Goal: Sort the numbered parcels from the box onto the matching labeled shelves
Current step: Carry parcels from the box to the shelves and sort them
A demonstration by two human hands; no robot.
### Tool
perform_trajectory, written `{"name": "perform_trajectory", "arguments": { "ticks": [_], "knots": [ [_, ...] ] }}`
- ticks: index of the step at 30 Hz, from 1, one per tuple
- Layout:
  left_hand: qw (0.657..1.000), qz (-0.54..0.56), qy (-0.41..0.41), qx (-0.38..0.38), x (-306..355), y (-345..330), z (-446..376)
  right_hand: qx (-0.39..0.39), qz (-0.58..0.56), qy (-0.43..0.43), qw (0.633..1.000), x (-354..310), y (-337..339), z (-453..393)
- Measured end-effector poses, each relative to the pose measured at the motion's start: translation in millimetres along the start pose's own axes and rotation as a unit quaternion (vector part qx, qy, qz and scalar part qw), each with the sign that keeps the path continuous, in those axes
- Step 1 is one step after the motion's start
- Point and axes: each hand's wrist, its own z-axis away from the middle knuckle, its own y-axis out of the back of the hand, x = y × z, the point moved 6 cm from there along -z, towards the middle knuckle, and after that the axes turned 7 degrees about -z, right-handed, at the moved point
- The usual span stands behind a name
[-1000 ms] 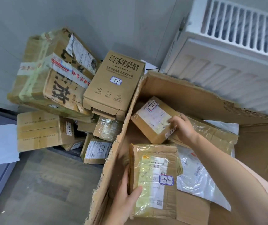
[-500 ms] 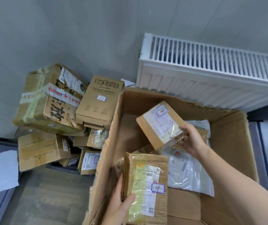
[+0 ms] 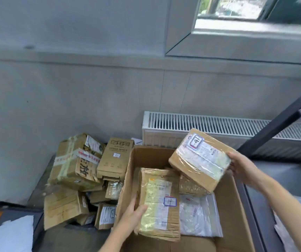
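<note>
Lifted since half a second ago, the parcel marked 91 (image 3: 199, 158) now hangs tilted above the box (image 3: 229, 197), in front of the radiator (image 3: 219, 124). My right hand (image 3: 244, 167) reaches out, fingers curled round its right end, their tips hidden behind it. My left hand (image 3: 134, 217) grips the left edge of the parcel marked 14 (image 3: 159, 202), thumb on top, inside the box. Printed labels are unreadable.

Single head-worn view — looking forward and steeply down from above into an open cardboard box (image 3: 237, 206) close below, facing a grey wall (image 3: 73, 88) with a radiator (image 3: 219, 124) and window (image 3: 237, 8) — no second view.
</note>
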Motion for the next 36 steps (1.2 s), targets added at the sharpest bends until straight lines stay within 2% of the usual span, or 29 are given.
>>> {"name": "perform_trajectory", "arguments": {
  "ticks": [2,6,9,12,15,20,23,29,36],
  "knots": [
    [1.000,-0.006,0.001,-0.017,10.5,0.5,2.3,-0.037,0.066,0.044,0.996,-31.1,1.1,7.9],
    [0.999,-0.012,-0.017,-0.049,30.8,-1.6,6.1,-0.152,0.074,0.048,0.984,-70.1,-18.8,36.6],
    [0.997,-0.012,-0.022,-0.066,36.0,-4.0,-5.5,-0.230,0.100,-0.014,0.968,-73.8,-38.4,46.8],
    [0.995,-0.021,-0.022,-0.098,46.1,-9.9,-9.2,-0.266,0.168,-0.106,0.943,-67.1,-60.1,48.9],
    [0.991,-0.032,-0.042,-0.123,63.3,-16.6,3.8,-0.268,0.249,-0.117,0.923,-68.6,-83.3,46.9],
    [0.990,-0.064,-0.067,-0.108,65.2,-14.4,9.8,-0.206,0.362,-0.013,0.909,-76.0,-102.3,37.8],
    [0.991,-0.052,-0.067,-0.100,66.6,-12.6,12.9,-0.183,0.342,-0.011,0.922,-72.7,-102.2,36.0],
    [0.990,-0.022,-0.078,-0.115,69.7,-14.1,14.0,-0.176,0.351,-0.029,0.919,-72.5,-99.2,28.6],
    [0.991,0.017,-0.074,-0.110,68.6,-12.6,12.5,-0.144,0.413,0.034,0.899,-84.6,-105.3,30.8]
  ]
}}
